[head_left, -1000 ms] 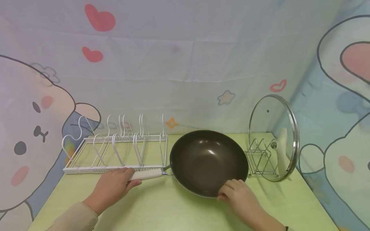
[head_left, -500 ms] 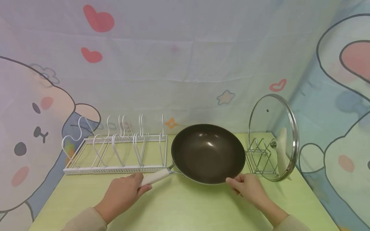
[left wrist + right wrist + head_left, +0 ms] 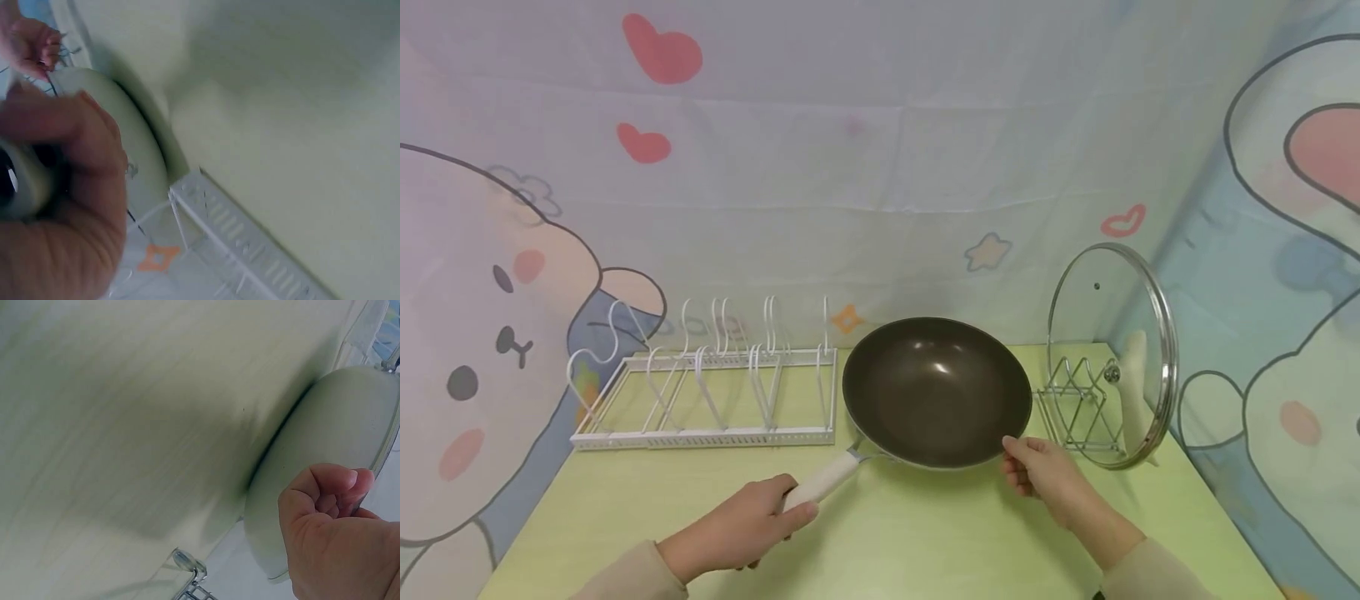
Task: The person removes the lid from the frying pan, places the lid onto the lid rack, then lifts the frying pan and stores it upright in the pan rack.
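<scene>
A deep wok (image 3: 936, 392), dark brown inside with a pale outside wall (image 3: 325, 425), sits mid-table near the back. Its white handle (image 3: 823, 482) points toward the front left. My left hand (image 3: 748, 523) grips that handle, fingers wrapped round it; the left wrist view shows the handle's end poking out of the curled hand (image 3: 81, 194). At the wok's front right rim, my right hand (image 3: 1047, 477) pinches the edge between thumb and fingers. In the right wrist view this hand (image 3: 337, 528) hides part of the rim.
Left of the wok stands a white wire rack (image 3: 703, 437) with upright dividers. On the right, a glass lid (image 3: 1165, 367) with a steel rim leans upright in a small metal rack (image 3: 1086, 417). A patterned cloth (image 3: 887, 167) hangs behind the table.
The wok has turned and shifted slightly back, its handle swinging toward the front. My left hand has moved right and nearer with it. My right hand has moved right and farther back along the rim.
</scene>
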Motion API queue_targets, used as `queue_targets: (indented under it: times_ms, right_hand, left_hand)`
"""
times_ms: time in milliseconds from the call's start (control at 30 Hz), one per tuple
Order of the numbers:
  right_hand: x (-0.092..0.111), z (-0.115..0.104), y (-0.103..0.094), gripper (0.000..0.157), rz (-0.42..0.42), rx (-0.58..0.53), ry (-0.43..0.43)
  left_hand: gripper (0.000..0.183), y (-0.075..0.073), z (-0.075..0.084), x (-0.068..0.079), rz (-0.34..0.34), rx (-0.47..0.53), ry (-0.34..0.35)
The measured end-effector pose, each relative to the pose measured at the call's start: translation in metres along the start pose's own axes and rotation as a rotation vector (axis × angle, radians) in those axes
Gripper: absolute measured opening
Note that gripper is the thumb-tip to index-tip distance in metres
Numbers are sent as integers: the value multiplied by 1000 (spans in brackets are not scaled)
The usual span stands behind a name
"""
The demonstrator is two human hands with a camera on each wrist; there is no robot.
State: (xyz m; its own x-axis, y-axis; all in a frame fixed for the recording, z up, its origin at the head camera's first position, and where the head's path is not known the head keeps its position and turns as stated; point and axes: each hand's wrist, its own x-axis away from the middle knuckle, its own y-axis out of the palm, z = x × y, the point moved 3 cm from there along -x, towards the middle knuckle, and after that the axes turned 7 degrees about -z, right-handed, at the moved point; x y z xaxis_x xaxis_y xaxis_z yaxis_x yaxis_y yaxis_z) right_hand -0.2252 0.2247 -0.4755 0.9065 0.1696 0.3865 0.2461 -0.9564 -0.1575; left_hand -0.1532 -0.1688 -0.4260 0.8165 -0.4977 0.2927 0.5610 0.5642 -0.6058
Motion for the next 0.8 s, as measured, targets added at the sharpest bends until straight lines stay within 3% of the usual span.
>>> queue_targets:
  times_ms: [133,333,600,800]
  right_hand:
    - [-7,-3,-5,35,32,2,4]
    - [-16,-8,-11,33,57,-2,8]
    - [-27,-15,-19,35,74,-4,19]
    - [-33,-20,-22,34,93,28,10]
  left_hand:
    - [42,16,2,2,-168,372,-54]
    - [45,43,4,0,-255,732,-82]
    - [41,76,19,1,-346,962,-70]
    - [35,92,32,-4,-411,1036,-12]
